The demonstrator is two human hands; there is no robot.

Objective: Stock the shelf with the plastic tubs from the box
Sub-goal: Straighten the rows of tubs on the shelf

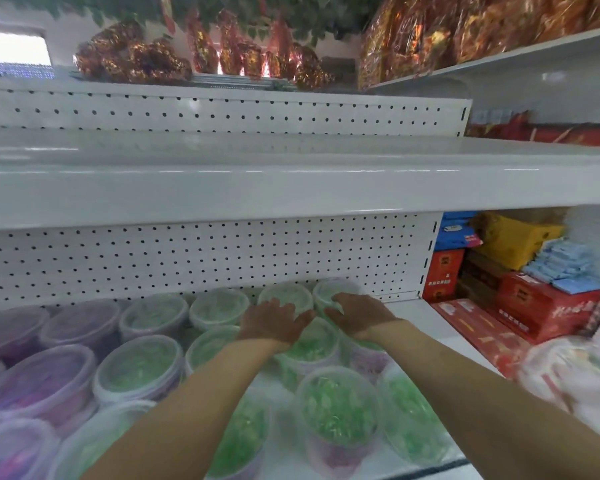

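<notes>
Both spread flat, left grip [271, 323] and right grip [357, 315] rested on crowded green tubs [340, 403]; red boxes [548, 306] stood rightward.

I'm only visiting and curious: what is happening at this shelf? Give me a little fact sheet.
place: white shelf, pegboard back
stock: green tubs centre and right, purple tubs left
left hand: fingers spread flat on a back-row tub
right hand: on the rightmost back tub, grip unclear
beside: red boxes to the right
supply box: not in view
</notes>
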